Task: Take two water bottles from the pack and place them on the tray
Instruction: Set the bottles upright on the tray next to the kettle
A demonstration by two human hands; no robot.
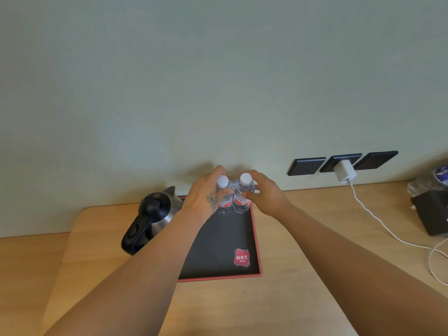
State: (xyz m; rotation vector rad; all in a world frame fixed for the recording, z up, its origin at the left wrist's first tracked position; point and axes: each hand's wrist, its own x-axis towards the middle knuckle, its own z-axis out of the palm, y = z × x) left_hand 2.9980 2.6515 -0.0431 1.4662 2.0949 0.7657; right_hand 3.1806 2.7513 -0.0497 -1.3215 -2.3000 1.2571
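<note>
tray [254, 238]: 2 bottles upright, touching, at far edge
L hand [206, 192]: grips left bottle [224, 202]
R hand [266, 192]: grips right bottle [242, 202]

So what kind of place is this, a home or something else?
Probably a hotel room. A tray bearing a red logo with the small word "Hotels" holds two water bottles, an electric kettle sits at its left end, and wall sockets line the desk.
</note>
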